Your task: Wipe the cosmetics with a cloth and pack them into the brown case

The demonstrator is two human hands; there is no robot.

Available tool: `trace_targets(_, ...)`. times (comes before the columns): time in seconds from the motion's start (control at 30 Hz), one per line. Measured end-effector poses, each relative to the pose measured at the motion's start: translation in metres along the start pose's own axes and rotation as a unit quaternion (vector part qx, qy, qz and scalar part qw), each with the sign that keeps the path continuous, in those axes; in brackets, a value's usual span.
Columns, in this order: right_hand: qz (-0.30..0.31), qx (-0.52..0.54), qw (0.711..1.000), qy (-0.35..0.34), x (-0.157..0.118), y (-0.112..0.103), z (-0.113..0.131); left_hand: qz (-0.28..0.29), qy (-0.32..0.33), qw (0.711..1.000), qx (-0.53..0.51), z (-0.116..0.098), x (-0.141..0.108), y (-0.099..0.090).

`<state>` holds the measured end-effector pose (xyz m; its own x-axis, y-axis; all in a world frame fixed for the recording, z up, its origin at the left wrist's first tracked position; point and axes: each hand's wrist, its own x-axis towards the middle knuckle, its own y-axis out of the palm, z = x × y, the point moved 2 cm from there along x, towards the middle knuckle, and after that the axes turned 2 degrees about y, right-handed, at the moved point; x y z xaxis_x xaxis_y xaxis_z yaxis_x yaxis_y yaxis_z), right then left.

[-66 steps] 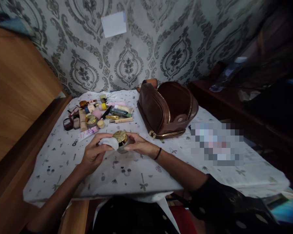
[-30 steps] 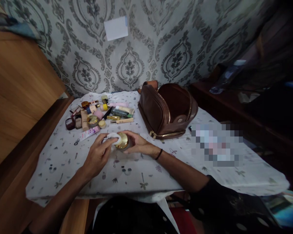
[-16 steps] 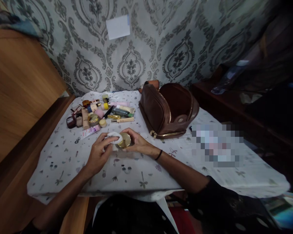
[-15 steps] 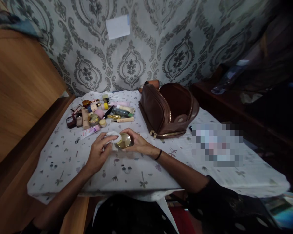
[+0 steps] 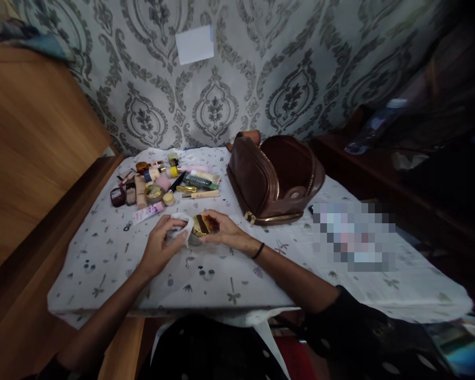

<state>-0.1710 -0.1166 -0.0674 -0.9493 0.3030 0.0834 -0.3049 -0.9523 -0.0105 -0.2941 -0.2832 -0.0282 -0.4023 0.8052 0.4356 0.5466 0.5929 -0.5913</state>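
My right hand [image 5: 228, 233] grips a small round jar [image 5: 200, 226] with a shiny gold lid, fingers curled round its right side. The jar is held tilted just above the patterned white tablecloth [image 5: 221, 290]. In my left hand [image 5: 157, 249], a thin white cloth [image 5: 190, 226] is bunched between thumb and fingers, close against the jar's left edge; whether it touches cannot be made out. Beyond the left hand lie a pink and purple tube [image 5: 148, 212], a small cream-lidded pot [image 5: 168, 198] and another gold-topped round container [image 5: 153, 193].
Several cosmetics, among them a green tube [image 5: 198, 181] and a dark bottle [image 5: 117, 197], crowd the back left. A brown leather bag [image 5: 253, 179] gapes unzipped at the back right. A pixelated patch [image 5: 354, 235] hides something to the right. A wooden cabinet [image 5: 35, 132] borders the left.
The jar has turned in my right hand, and its lid now shows a brown reflection. My left hand has drawn slightly back from the lid, with the cloth opened out more between its fingers.
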Motion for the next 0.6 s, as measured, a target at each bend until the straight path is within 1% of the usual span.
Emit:
trace_targets(0.17, 0.013, -0.033, 0.999, -0.034, -0.001, -0.002, -0.002, -0.014, 0.021, 0.999, 0.03, 0.002, 0.004, 0.005)
trace_targets(0.27, 0.045, -0.056, 0.996, -0.055, -0.004, -0.002, 0.004, -0.017, 0.019, 0.999, 0.034, 0.004, 0.005, 0.005)
trace_targets(0.33, 0.056, -0.091, 0.992, -0.069, -0.006, -0.001, 0.008, -0.016, 0.022, 0.999, 0.038, 0.005, 0.004, 0.005)
trace_targets(0.4, 0.038, -0.144, 0.985, -0.084, -0.007, 0.002, 0.012, -0.012, 0.035, 0.998, 0.043, 0.005, 0.004, 0.006)
trace_targets(0.5, -0.017, -0.233, 0.966, -0.106, -0.007, 0.005, 0.015, -0.009, 0.053, 0.997, 0.047, 0.005, 0.004, 0.007)
trace_targets(0.6, -0.049, -0.271, 0.954, -0.12, -0.007, 0.005, 0.015, -0.009, 0.068, 0.997, 0.046, 0.006, 0.006, 0.008)
